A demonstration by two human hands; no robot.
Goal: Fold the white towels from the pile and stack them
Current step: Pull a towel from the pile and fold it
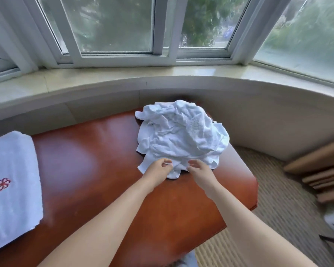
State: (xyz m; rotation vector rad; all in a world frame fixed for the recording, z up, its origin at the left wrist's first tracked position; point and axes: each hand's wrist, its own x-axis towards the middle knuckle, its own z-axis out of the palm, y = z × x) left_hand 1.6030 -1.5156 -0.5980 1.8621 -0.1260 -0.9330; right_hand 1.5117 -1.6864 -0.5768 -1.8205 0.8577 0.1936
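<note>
A crumpled pile of white towels [183,135] lies on the far right part of a glossy red-brown table [96,162]. Both hands are at the pile's near edge. My left hand [158,172] has its fingers curled and pinches a fold of the cloth. My right hand [200,171] sits just beside it, fingers bent down onto the towel edge, thumb reaching toward the fabric. Whether the right hand has a firm hold is unclear. Both forearms stretch across the table from the bottom of the view.
A thick white towel with a red flower emblem [10,182] lies flat at the table's left end. A curved stone window sill [162,81] and low wall run behind the table. Wooden furniture [320,170] stands on the carpet at right.
</note>
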